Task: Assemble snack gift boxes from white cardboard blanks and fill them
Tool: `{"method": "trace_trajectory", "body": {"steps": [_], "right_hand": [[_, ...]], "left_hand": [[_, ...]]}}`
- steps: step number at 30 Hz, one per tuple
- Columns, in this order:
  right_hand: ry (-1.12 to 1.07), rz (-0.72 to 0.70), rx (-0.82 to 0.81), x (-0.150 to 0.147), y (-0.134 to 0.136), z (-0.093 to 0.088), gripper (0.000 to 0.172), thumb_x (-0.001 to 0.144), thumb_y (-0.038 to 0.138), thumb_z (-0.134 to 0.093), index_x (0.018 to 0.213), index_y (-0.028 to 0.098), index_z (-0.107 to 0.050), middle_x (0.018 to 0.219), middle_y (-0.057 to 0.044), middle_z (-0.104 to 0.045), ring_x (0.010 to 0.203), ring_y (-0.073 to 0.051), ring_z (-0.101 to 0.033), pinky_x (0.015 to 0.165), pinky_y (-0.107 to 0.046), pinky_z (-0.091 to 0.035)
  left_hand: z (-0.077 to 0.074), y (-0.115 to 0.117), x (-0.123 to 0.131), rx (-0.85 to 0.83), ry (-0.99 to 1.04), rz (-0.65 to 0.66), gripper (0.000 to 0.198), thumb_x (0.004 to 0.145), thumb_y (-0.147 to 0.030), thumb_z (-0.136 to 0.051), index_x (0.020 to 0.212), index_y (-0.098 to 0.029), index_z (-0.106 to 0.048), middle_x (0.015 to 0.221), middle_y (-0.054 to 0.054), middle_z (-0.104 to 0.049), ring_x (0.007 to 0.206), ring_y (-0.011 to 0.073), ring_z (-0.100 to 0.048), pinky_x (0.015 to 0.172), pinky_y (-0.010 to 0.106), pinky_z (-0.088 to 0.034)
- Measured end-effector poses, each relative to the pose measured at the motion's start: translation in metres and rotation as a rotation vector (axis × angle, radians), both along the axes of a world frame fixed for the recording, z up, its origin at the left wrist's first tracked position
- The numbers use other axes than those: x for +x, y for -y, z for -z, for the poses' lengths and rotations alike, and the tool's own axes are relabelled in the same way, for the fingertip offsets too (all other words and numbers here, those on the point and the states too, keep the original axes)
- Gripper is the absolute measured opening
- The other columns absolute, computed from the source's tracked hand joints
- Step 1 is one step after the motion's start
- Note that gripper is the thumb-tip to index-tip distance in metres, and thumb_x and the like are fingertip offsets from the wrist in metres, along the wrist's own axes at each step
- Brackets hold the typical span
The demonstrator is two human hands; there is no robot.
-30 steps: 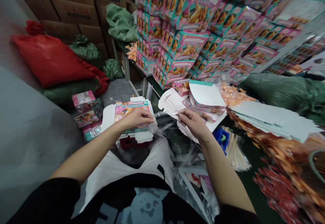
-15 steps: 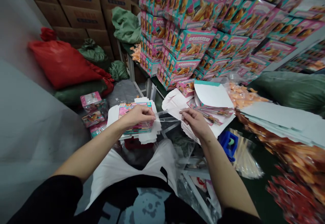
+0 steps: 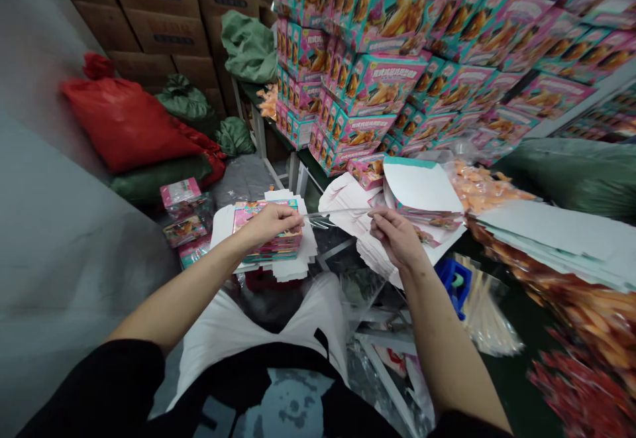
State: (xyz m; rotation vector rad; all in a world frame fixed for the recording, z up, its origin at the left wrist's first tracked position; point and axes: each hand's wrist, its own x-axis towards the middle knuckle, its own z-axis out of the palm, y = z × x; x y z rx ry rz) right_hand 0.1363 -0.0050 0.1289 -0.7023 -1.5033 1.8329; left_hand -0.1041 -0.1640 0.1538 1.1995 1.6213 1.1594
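Note:
A clear plastic bag is stretched between my two hands, its upper edge pulled nearly straight. My left hand pinches one end, just above a stack of flattened pink and teal cartons near my lap. The other end is pinched by my right hand, beside a pile of white-backed carton sheets. The lower part of the bag hangs down and is hard to make out against the dark floor.
Stacked printed boxes rise behind the table. A blue tape dispenser and wooden sticks lie at the right, near orange packets. Red sack and small wrapped boxes are on the left.
My right hand has moved a little to the right, away from my left hand, and the bag's edge is pulled tauter. My left hand is almost where it was.

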Motion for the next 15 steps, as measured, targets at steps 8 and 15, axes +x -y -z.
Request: {"method": "trace_trajectory", "body": {"steps": [8,15], "right_hand": [[-0.049,0.086,-0.053,0.0,-0.005,0.009,0.03,0.069,0.043,-0.079,0.081,0.021,-0.063,0.057,0.007,-0.047,0.046,-0.005,-0.035,0.046,-0.021,-0.029],[0.029,0.037,0.015,-0.009,-0.024,-0.006,0.032,0.069,0.046,-0.076,0.085,0.02,-0.064,0.062,0.005,-0.054,0.049,-0.007,-0.041,0.051,-0.022,-0.036]], "left_hand": [[0.019,0.005,0.017,0.077,0.576,-0.228,0.032,0.052,-0.033,-0.091,0.07,-0.015,-0.072,0.07,0.003,-0.068,0.066,0.0128,-0.06,0.067,0.026,-0.047],[-0.008,-0.009,0.026,0.267,0.774,-0.379,0.038,0.052,-0.04,-0.092,0.065,-0.014,-0.067,0.061,0.0,-0.061,0.058,0.0088,-0.055,0.059,0.022,-0.047]]}}
